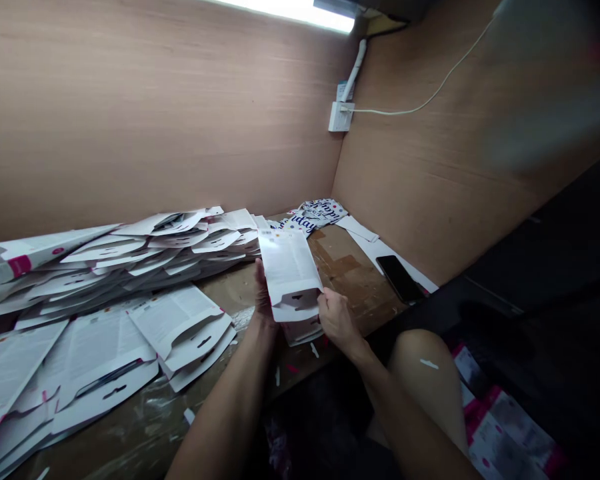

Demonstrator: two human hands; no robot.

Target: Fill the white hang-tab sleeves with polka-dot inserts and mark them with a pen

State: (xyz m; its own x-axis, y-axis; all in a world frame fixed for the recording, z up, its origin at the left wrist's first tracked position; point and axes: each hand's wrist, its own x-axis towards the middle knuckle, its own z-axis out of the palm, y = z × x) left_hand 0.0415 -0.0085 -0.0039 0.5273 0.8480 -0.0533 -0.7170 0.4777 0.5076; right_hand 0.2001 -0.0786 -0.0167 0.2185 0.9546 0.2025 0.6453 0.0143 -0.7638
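Over the table's front edge, I hold a white printed hang-tab carton, its open flap end towards me and showing a hang-hole slot. My left hand supports its left edge, thumb up along the side and the other fingers hidden behind. My right hand is closed on the lower right corner with the fingers pinched at the flap. Part of another white flap with pink edges shows just below. To the left lie several similar flattened cartons, overlapping, with their slotted tabs facing me.
A long pile of cartons runs along the back wall. Printed sheets lie in the far corner. A black phone rests at the right. Small paper scraps dot the brown table. Pink-and-white packages sit low at the right.
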